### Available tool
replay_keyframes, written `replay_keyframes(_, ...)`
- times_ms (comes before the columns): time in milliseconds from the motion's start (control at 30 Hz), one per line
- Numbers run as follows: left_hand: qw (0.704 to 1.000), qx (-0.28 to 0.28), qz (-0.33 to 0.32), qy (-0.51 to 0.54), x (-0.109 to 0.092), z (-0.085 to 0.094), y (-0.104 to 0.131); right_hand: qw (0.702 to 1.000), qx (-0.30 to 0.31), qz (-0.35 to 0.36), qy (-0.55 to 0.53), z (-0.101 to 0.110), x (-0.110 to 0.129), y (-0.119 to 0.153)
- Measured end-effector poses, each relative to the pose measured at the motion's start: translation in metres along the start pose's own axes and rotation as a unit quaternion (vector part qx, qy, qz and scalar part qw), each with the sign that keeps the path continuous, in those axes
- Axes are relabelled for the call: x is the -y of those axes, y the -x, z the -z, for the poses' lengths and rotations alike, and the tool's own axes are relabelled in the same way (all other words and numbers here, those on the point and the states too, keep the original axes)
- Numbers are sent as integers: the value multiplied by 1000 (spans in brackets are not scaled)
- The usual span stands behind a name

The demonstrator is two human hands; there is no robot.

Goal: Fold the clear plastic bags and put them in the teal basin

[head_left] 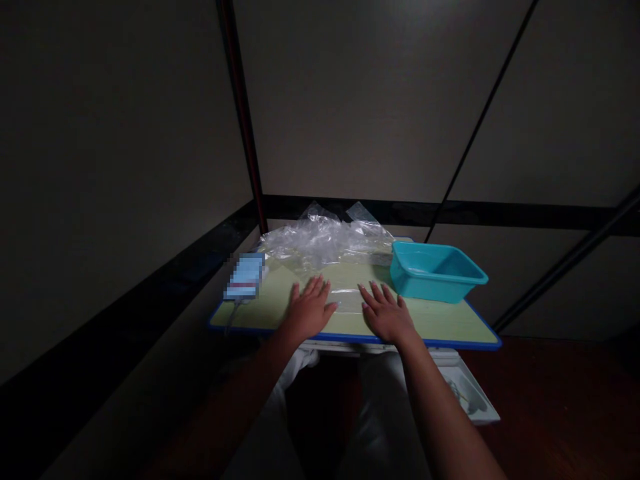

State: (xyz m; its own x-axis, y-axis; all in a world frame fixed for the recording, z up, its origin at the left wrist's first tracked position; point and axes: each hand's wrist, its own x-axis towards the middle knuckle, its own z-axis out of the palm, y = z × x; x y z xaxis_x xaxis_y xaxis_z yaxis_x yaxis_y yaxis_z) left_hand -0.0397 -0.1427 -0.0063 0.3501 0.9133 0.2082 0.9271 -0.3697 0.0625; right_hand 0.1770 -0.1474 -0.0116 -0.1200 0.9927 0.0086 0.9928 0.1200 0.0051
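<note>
Left hand (310, 315) and right hand (387, 319), fingers apart, seemingly flatten plastic (349, 302) left of the tub (435, 291); lifting would need pinching.

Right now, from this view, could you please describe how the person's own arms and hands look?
The left arm and right arm show no sleeves; the left fades into shadow. The left hand and right hand wear no gloves. I see no watch, bracelet or marking, but in this dim light, a thin ring could escape notice.
</note>
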Motion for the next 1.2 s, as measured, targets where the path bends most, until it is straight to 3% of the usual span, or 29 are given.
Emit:
replay_keyframes(133, 994, 15, -99, 34, -16, -2, -9, 1000, -4, 0, -13, -1, 0, 0)
replay_keyframes(333, 992, 65, -94, 50, -19, -10, -18, 1000, -9, 1, -14, -1, 0, 0)
replay_keyframes(467, 993, 67, -88, 50, -16, -11, -18, 999, -26, 4, -37, -1, -1, 0)
replay_keyframes(533, 993, 64, -85, 48, -17, -12, -17, 995, -68, 6, -79, -3, -5, 1)
replay_keyframes(633, 994, 50, -89, 42, -18, -11, -15, 968, -190, -7, -166, -6, -15, 7)
replay_keyframes(700, 995, 20, -94, 38, -19, -11, -13, 943, -263, -28, -200, -8, -24, 17)
replay_keyframes(767, 994, -21, -100, 33, -19, -9, -9, 931, -299, -53, -203, -7, -31, 30)
replay_keyframes(867, 990, -60, -122, 32, -19, -6, -5, 937, -284, -124, -158, -1, -40, 49)
replay_keyframes(1033, 989, -46, -137, 42, -19, -6, -5, 938, -187, -280, -86, 13, -47, 49)
replay_keyframes(1200, 989, -24, -133, 52, -19, -8, -7, 940, -158, -297, -59, 13, -33, 28)
